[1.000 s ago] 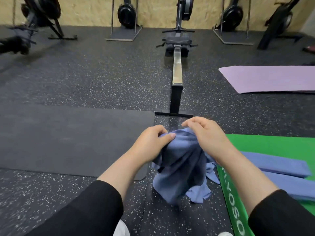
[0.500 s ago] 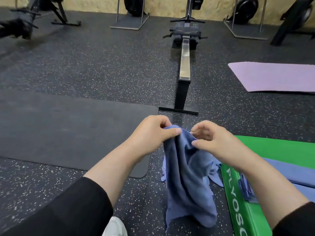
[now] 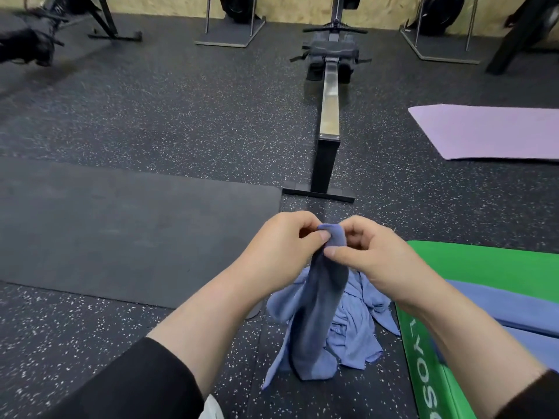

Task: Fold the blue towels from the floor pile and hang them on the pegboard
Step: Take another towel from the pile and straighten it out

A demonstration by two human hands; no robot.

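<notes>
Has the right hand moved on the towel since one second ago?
Yes. The right hand slid off the towel bunch toward the left hand.

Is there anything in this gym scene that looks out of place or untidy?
Yes. A crumpled heap of blue cloth towels lies on the speckled black rubber floor, beside the green foam mat, where flat folded blue towels rest. The left hand and right hand pinch one bunched blue towel, hanging unfolded.

Both hands [image 3: 332, 255] pinching blue towel [image 3: 320, 313], green mat [image 3: 490, 267] beside
</notes>
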